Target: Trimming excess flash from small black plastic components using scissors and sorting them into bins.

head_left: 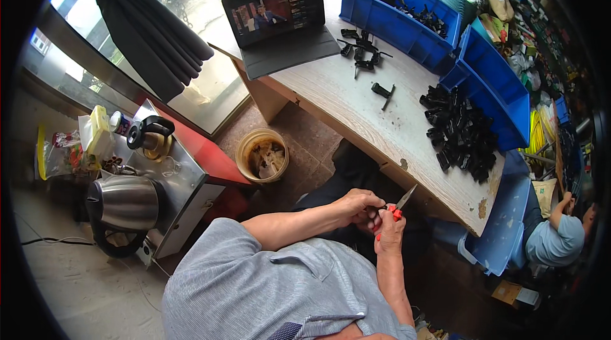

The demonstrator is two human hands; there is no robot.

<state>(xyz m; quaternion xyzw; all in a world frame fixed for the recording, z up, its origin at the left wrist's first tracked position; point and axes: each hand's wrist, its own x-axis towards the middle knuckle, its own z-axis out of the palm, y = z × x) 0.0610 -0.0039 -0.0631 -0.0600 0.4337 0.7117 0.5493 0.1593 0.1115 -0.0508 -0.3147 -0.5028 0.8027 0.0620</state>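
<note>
My right hand (pixel 390 230) is closed round a pair of long-nose pliers (pixel 406 197) with red handles, their pointed metal jaws angled up toward the table edge. Right beside it, my left hand (pixel 356 206) has its fingers pinched together near the pliers. Something small and dark shows at those fingertips, too small to name. Both hands are above my lap, just off the table's near edge. On the table (pixel 356 114) lie a heap of black plastic parts (pixel 459 133), a smaller group of black parts (pixel 363 52) and one single black part (pixel 383 91).
Blue bins (pixel 398 25) stand along the table's far right side, one holding black parts. A tablet (pixel 277 12) plays video at the back left. A bucket (pixel 262 155) sits on the floor; a steel kettle (pixel 127 203) stands left. Another person (pixel 557 238) is at far right.
</note>
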